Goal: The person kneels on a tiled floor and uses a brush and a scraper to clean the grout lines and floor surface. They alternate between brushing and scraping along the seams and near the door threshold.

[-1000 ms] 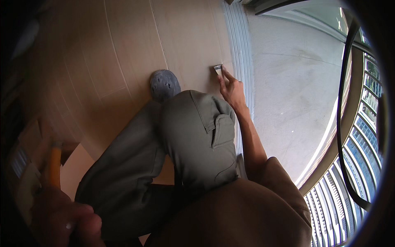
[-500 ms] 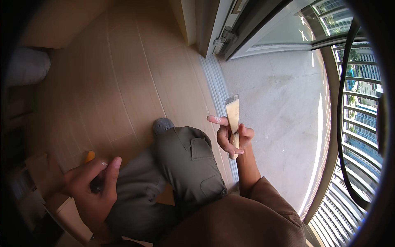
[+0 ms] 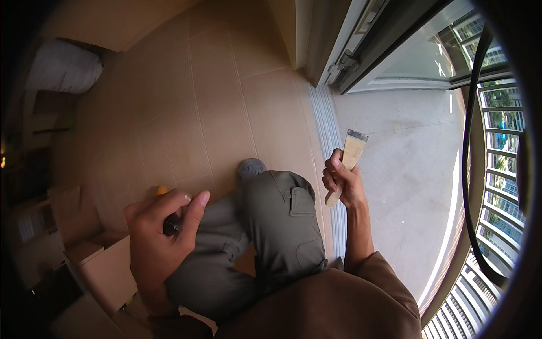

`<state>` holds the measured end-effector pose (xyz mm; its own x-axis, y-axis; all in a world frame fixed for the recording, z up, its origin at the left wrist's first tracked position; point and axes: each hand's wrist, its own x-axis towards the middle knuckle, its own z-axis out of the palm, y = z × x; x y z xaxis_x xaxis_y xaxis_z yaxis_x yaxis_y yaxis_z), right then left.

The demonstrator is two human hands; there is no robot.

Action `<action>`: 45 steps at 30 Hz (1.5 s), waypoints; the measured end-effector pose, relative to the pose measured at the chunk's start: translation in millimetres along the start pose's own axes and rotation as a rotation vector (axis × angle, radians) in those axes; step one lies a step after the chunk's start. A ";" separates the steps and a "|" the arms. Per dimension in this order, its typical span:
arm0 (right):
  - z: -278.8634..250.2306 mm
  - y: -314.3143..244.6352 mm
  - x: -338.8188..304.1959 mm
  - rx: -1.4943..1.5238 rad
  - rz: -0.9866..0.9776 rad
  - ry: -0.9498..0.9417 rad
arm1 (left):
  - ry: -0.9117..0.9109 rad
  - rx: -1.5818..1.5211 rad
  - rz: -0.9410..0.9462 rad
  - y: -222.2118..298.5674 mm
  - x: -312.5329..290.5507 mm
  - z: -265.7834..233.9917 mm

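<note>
My right hand is closed around the pale wooden handle of a scraper, above the metal door track. Its short grey blade points up and away from me. My left hand is held over my left thigh, fingers curled round a dark-handled tool, with thumb and forefinger tips close together. Most of that tool is hidden by the hand. An orange tip shows just beyond the knuckles; whether it belongs to the tool I cannot tell. White smudges mark the left forefinger.
Wood-look tiles cover the floor on the left. A door track separates it from a grey balcony floor. An open glass door and a slatted railing stand right. Cardboard boxes and a white bag lie left.
My right hand has turned the scraper and closed its fingers on the handle; the forefinger was stretched out before. My left hand has moved up and right. The whole view has shifted.
</note>
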<state>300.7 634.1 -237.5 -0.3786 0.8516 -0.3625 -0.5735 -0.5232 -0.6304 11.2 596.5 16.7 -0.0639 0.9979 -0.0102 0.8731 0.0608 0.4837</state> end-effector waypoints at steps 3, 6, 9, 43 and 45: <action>-3.3 0.1 -0.5 0.062 -0.021 -0.091 | -0.005 -0.013 0.001 1.1 0.0 1.6; -3.0 2.3 0.7 0.245 -0.069 -0.198 | -0.008 -0.025 0.001 1.1 -0.7 2.0; -0.8 5.7 2.2 0.321 -0.124 -0.319 | -0.008 -0.019 -0.005 -1.8 -3.0 0.8; -118.2 162.0 42.2 -1.661 0.044 0.316 | -0.009 -0.036 0.031 -16.6 -14.5 11.1; -116.8 162.6 42.8 -1.651 0.057 0.334 | 0.006 -0.032 0.045 -16.6 -16.4 12.2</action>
<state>276.1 589.0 -435.6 -0.0865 0.9160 -0.3917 0.8369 -0.1464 -0.5274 3.7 579.4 -1.8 -0.0278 0.9995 0.0176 0.8595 0.0149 0.5109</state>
